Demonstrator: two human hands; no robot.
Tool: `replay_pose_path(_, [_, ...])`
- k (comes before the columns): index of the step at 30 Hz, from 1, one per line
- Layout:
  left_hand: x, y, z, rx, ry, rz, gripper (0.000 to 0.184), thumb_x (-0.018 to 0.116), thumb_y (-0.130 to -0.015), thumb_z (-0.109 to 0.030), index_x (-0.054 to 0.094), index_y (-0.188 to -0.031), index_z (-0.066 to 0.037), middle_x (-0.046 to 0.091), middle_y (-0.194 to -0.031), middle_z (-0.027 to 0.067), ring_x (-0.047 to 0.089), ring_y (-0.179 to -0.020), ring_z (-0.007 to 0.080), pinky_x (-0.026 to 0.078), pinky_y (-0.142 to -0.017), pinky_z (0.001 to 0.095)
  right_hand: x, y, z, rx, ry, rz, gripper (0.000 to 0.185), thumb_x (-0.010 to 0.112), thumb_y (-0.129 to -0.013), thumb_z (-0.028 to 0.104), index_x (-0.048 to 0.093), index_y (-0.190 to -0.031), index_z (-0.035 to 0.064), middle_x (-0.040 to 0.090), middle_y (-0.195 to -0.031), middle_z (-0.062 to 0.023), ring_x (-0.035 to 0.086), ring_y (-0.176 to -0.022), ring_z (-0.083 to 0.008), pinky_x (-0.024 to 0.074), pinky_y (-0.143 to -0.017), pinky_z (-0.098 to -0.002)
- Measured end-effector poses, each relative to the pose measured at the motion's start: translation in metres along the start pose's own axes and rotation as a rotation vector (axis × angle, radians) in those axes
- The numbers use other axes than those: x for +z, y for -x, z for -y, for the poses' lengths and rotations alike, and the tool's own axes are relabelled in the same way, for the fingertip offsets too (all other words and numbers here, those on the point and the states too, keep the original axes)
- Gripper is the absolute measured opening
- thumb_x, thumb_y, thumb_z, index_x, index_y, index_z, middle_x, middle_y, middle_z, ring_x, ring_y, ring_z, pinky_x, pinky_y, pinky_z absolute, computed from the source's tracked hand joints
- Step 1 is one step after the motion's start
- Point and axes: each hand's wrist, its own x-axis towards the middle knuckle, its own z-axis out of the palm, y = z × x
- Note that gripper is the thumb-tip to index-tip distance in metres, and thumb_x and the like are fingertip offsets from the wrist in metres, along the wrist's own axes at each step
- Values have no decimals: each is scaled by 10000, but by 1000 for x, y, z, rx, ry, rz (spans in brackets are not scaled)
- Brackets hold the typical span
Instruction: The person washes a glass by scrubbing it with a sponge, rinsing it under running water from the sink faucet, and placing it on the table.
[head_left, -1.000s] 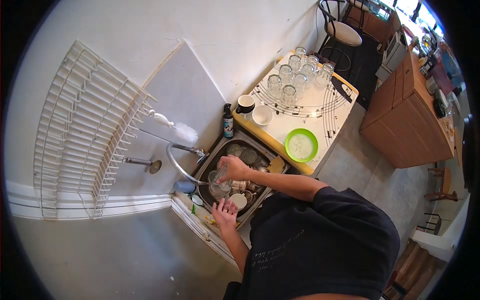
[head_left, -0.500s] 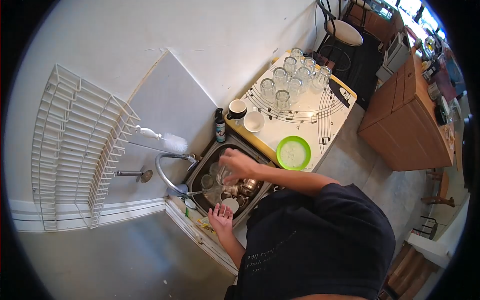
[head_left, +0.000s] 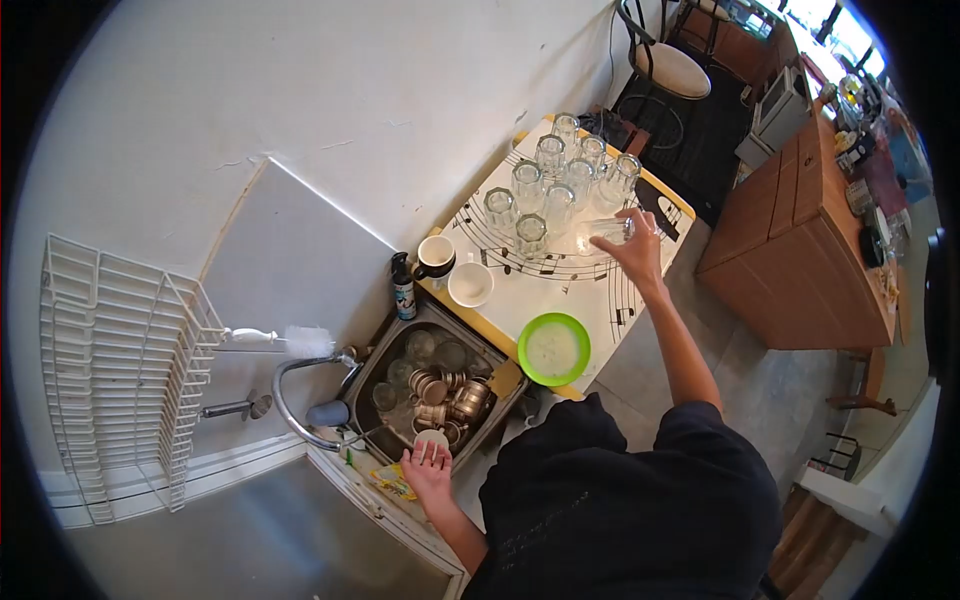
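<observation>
My right hand point(head_left: 638, 248) is closed around a clear drinking glass point(head_left: 604, 236), which lies tilted nearly on its side over the music-note table point(head_left: 585, 290). Beside it, several upturned glasses point(head_left: 558, 205) stand grouped on that table. My left hand point(head_left: 428, 472) is palm up at the near edge of the sink point(head_left: 365, 425), fingers apart and holding nothing. Just beyond its fingertips is a pale round dish or cup point(head_left: 432, 440). Glasses point(head_left: 420, 347) and metal cups point(head_left: 468, 402) fill the sink.
A green bowl point(head_left: 525, 370) with whitish liquid and two mugs point(head_left: 471, 285) stand on the table. The curved faucet point(head_left: 283, 385) arches by the sink, near a spray bottle point(head_left: 403, 287). A wire rack point(head_left: 120, 370) and a bottle brush point(head_left: 308, 341) hang on the wall.
My right hand has moved from over the sink to the table, now gripping a glass. My left hand stays open by the sink edge. The view has shifted.
</observation>
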Motion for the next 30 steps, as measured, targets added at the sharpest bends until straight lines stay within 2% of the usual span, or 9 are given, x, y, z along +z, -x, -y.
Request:
replay_pose_path(3, [8,10,9,34,-11,2,506,533,-934,-465,514,-1206,-40,544,-1126,126,554,-977,290,502,-842,451,4,-20,-33,73,122,95,548,896,-628,266,616,-1049,57,563,-1045,-152,605,-913,-315,510,-800,-413])
replay_pose_path(5, [17,22,15,110,-67,5,478,514,-948,-467,518,-1197,-59,552,-1105,110,561,-972,274,496,-837,444,18,-29,-59,-18,275,98,555,882,-628,247,606,-1081,80,548,-1079,-163,572,-982,-365,497,-828,-453])
replay_pose_path(13, [6,50,58,151,-225,-160,496,483,-974,-460,509,-1262,-57,560,-1139,118,561,-1001,255,486,-878,423,54,-53,-83,-27,381,207,584,870,-639,226,570,-1133,143,536,-1120,-139,542,-1038,-400,513,-833,-496])
replay_pose_path(19, [16,68,77,137,-245,-194,512,490,-977,-458,489,-1281,-46,577,-1155,113,577,-1054,261,491,-914,449,72,-67,-92,-119,497,232,584,858,-671,231,558,-1168,169,538,-1188,-110,541,-1090,-404,510,-853,-503])
replay_pose_path(20, [20,71,79,152,-253,-216,496,492,-977,-429,507,-1279,-36,591,-1140,130,598,-1023,259,511,-867,406,73,-68,-92,-120,500,229,588,857,-673,236,560,-1176,175,536,-1195,-107,536,-1103,-401,508,-863,-499])
replay_pose_path(25, [26,83,92,183,-351,-279,450,495,-979,-388,526,-1260,-39,605,-1118,127,619,-985,248,524,-844,390,76,-78,-89,-108,567,248,609,857,-670,259,559,-1198,200,527,-1238,-93,515,-1148,-371,481,-919,-498])
replay_pose_path(28, [24,81,99,188,-397,-279,438,495,-978,-382,540,-1247,-39,609,-1115,126,626,-975,238,528,-839,380,76,-85,-100,-256,552,241,626,851,-685,263,540,-1226,220,509,-1261,-93,492,-1175,-381,484,-908,-508])
replay_pose_path(29, [23,78,101,183,-418,-254,427,502,-975,-378,550,-1234,-41,615,-1105,124,632,-967,231,530,-830,369,74,-82,-93,-102,589,292,636,851,-689,268,534,-1236,203,493,-1278,-104,491,-1185,-378,485,-902,-513])
replay_pose_path(30, [26,76,102,192,-415,-253,382,509,-978,-354,566,-1208,-54,626,-1078,105,632,-915,201,529,-791,332,71,-82,-85,-93,605,310,647,851,-693,271,524,-1247,197,484,-1287,-112,488,-1192,-375,487,-895,-517])
